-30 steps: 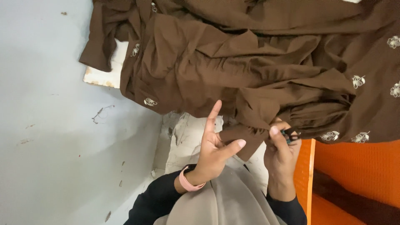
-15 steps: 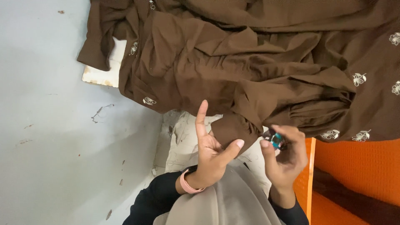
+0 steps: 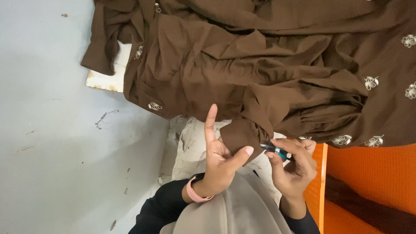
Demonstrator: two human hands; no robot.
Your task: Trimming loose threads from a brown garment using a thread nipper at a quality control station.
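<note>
While left hand (image 3: 221, 160) pinches gathered cuff of brown embroidered garment (image 3: 268, 82), right hand (image 3: 294, 167) grips small thread snips (image 3: 277, 151) at cuff edge; trimming underway, rest of garment unchecked.

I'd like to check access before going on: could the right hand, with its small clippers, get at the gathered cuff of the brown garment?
Probably yes. The right hand holds the clippers right beside the cuff, which the left hand pinches; nothing lies between them.
</note>
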